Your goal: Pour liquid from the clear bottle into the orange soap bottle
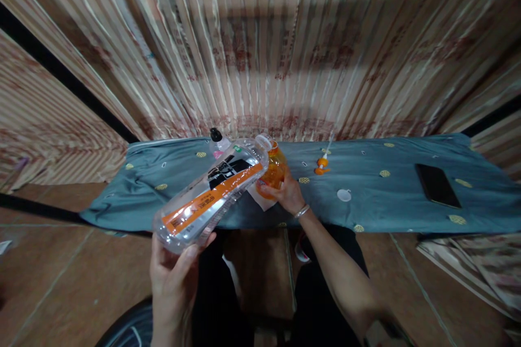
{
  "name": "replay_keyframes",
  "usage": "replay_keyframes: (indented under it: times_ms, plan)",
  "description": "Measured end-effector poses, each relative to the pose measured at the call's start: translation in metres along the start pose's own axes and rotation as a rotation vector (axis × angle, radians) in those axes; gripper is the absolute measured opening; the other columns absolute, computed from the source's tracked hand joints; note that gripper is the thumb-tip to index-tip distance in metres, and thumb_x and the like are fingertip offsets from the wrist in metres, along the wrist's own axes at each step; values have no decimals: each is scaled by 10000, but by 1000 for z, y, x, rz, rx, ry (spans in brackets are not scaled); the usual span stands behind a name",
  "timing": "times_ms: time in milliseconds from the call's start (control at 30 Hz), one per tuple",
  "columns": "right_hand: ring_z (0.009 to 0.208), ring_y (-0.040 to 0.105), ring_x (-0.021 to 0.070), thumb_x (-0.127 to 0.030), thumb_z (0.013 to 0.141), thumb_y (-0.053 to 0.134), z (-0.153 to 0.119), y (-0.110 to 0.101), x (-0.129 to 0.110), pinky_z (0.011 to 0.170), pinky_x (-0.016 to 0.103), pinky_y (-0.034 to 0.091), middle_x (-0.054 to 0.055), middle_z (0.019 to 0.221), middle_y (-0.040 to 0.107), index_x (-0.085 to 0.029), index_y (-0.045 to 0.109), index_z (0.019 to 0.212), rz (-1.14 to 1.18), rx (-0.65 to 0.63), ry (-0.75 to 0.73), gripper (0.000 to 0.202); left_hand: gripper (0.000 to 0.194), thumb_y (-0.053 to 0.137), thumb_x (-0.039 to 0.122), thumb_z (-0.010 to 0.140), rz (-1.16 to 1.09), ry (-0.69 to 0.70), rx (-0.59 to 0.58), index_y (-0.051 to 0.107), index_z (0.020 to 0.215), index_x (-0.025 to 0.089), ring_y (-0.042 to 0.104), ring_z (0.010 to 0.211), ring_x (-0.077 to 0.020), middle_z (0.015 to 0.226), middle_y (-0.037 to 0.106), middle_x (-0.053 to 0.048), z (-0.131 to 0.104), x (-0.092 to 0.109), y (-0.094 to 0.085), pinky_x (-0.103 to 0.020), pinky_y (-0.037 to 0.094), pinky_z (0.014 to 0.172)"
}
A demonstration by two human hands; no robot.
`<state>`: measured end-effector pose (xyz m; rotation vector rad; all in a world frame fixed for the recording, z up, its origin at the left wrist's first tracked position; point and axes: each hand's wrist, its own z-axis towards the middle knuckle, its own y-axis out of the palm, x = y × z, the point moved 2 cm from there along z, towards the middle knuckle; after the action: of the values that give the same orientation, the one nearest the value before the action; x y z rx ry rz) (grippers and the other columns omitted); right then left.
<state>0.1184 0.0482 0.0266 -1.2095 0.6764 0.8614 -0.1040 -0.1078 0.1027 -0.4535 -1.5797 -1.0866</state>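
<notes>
Blue-green cloth (366, 181) spans the work area; the left hand (175, 271) clamps the base of a tilted clear bottle (214, 195); the right hand (288, 193) clasps an orange bottle (277, 165) at the clear bottle's mouth.

a large transparent plastic bottle (214, 191) with an orange-banded label (211, 200) is held tilted, its neck positioned just beside the top of a smaller translucent orange bottle (275, 167), which is held roughly upright, partly covered.
</notes>
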Motion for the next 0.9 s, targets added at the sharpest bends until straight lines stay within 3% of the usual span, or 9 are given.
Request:
replay_keyframes:
  times_ms: [167, 367, 900]
  plan:
    - [934, 692, 312, -467, 643, 777, 0, -1, -1, 814, 451, 545, 125, 1052, 706, -173, 444, 1231, -8, 4, 12, 737, 701, 864, 261, 563, 38, 6, 4, 634, 1224, 294, 698, 877, -281, 1164, 680, -86, 0, -1, -3, -389, 623, 682]
    - [963, 684, 315, -439, 660, 767, 0, -3, -5, 842, 456, 543, 137, 1073, 697, -164, 428, 1249, 14, -24, 19, 734, 638, 854, 276, 583, 46, 7, 11, 658, 1187, 335, 697, 866, -275, 1139, 693, -42, -1, 0, 0, -397, 628, 685]
    - [971, 683, 313, -442, 661, 774, -1, -2, -3, 842, 458, 544, 134, 1076, 694, -171, 422, 1264, 8, -5, 12, 749, 613, 851, 305, 583, 69, 18, 23, 667, 1167, 301, 695, 844, -257, 1081, 707, -33, -4, 5, 8, -357, 613, 683]
